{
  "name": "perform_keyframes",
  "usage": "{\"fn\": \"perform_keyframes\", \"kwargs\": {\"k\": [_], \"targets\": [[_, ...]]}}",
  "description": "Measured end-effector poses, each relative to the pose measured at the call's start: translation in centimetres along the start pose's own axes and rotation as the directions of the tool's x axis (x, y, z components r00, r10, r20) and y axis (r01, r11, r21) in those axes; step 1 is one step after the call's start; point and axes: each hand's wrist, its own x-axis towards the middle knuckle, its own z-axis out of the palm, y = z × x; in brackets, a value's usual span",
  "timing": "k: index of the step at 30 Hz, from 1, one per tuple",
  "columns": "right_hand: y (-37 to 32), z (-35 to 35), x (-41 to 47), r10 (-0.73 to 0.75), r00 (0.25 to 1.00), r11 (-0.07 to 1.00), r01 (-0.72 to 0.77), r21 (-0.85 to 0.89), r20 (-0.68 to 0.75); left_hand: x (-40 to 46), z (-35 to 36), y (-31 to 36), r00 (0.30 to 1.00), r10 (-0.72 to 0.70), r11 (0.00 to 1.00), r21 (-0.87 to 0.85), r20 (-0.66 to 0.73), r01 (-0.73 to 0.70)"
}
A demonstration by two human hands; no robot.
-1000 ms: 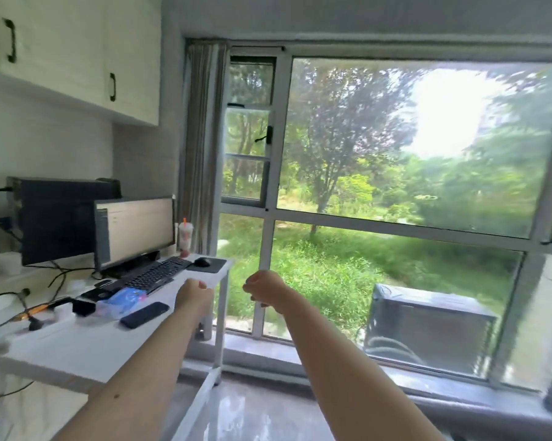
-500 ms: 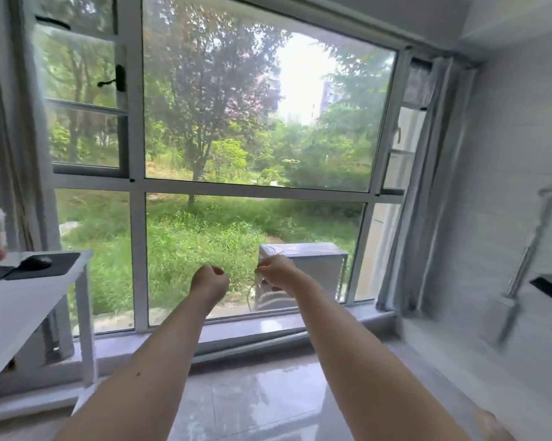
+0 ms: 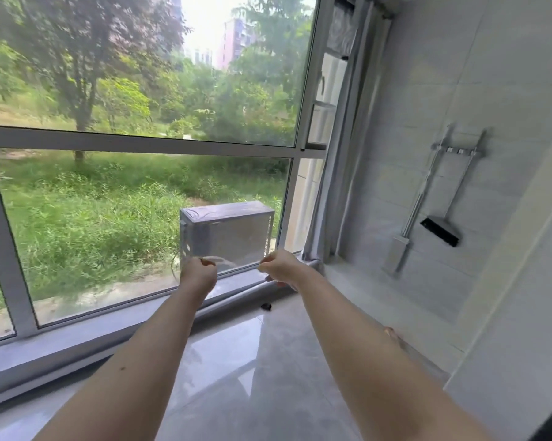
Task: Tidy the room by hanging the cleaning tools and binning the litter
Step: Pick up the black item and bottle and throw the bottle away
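Two cleaning tools are seen already hung on the rack [image 3: 459, 151] on the right-hand wall: a broom [image 3: 440, 231] with dark bristles and, just beside it, a long-handled tool [image 3: 410, 218] ending in a pale flat head. A small dark scrap [image 3: 266, 306], probably litter, lies on the floor [image 3: 236, 361] close under the window sill [image 3: 115, 316], near the curtain [image 3: 328, 198]. No bin is in view. The left hand [image 3: 198, 276] and right hand [image 3: 279, 268] are held out in loose fists, well apart from scrap and rack; nothing is seen gripped, though whether something small is enclosed cannot be told. The scrap could be overlooked, being tiny and dark against a glossy floor. The polished tiles look slippery, so footing could be lost when bending down. The hung tools could be knocked off if brushed in passing.
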Motion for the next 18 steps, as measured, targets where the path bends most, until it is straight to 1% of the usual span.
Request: {"fn": "perform_keyframes", "kwargs": {"k": [4, 7, 12, 15, 18], "targets": [[3.3, -1.9, 4.6, 0.041, 0.999, 0.999, -0.042, -0.033, -0.017, 3.6, 5.9, -0.5, 0.996, -0.028, 0.999, 0.025, 0.090, 0.026], [5.7, -3.9, 8.5, 0.085, 0.996, 0.996, -0.085, -0.019, -0.028, 6.8, 10.7, 0.1, 0.991, -0.030, 0.997, 0.069, 0.131, 0.021], [8.9, -7.9, 14.1, 0.126, 0.991, 0.991, -0.127, -0.029, -0.042, 10.7, 17.3, 2.2, 0.986, -0.023, 0.993, 0.118, 0.166, 0.003], [10.5, -9.7, 16.9, 0.150, 0.988, 0.989, -0.150, -0.002, -0.039, 12.8, 20.5, 3.1, 0.983, -0.017, 0.989, 0.145, 0.183, -0.010], [11.9, -11.1, 19.2, 0.165, 0.986, 0.986, -0.164, 0.023, -0.033, 15.0, 23.2, 3.7, 0.977, -0.029, 0.992, 0.123, 0.209, 0.003]]}}
